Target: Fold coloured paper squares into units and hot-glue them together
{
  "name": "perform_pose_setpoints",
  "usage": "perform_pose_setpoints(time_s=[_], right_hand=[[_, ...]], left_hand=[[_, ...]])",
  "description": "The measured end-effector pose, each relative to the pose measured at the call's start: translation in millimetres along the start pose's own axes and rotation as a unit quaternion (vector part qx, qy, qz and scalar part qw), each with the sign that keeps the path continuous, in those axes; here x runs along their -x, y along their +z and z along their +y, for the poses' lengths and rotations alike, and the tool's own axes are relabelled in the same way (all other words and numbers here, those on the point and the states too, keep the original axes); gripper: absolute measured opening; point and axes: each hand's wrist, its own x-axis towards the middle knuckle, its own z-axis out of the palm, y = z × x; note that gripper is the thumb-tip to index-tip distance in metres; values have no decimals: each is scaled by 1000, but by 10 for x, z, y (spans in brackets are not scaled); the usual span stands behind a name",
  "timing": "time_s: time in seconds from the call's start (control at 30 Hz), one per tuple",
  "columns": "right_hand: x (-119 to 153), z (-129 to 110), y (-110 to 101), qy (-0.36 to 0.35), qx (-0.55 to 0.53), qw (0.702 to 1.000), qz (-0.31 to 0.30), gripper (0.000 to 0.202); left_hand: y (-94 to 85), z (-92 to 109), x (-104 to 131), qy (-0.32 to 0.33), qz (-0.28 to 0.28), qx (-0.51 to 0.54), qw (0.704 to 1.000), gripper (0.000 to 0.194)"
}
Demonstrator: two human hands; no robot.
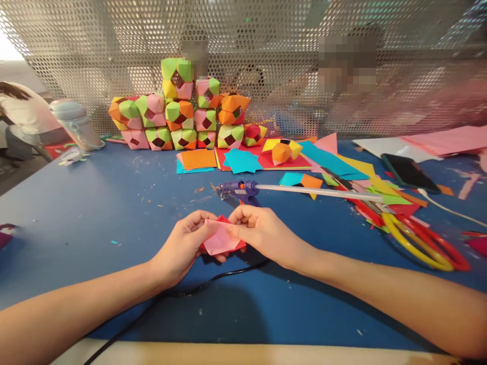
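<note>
The person's left hand (184, 243) and right hand (262, 233) pinched a folded pink-and-red paper piece (220, 239), each grip closed on one side of it, over the blue tabletop (95, 218). Just beyond the grip lay a purple glue gun (249, 189); farther beyond stood stacked paper shapes (186, 109).

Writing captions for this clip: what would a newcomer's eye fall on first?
Probably the stack of multicoloured folded-paper shapes at the back of the blue table, left of centre, against the perforated screen. Then the pink-and-red folded paper at front centre, held between the left hand and right hand. The yellow and red scissor handles also stand out on the right.
</note>
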Motion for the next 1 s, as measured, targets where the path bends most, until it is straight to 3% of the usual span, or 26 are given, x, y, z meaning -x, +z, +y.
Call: perform_pose_setpoints(time_s=[0.37,0.63,0.77,0.9,1.0], right_hand=[[16,19,51,-27,-76,997,-3,12],[26,45,36,-68,-24,997,-14,3],[45,23,45,-78,8,997,-8,4],[60,37,57,-73,0,997,-1,9],[60,52,65,-77,-5,997,3,6]], left_hand=[[-2,-3,-2,1,6,4,1000,11],[8,4,-2,3,7,-14,1000,13],[-10,-7,8,34,24,-85,996,17],[-11,21,32,90,71,-208,971,17],[4,46,47,103,71,-251,960,18]])
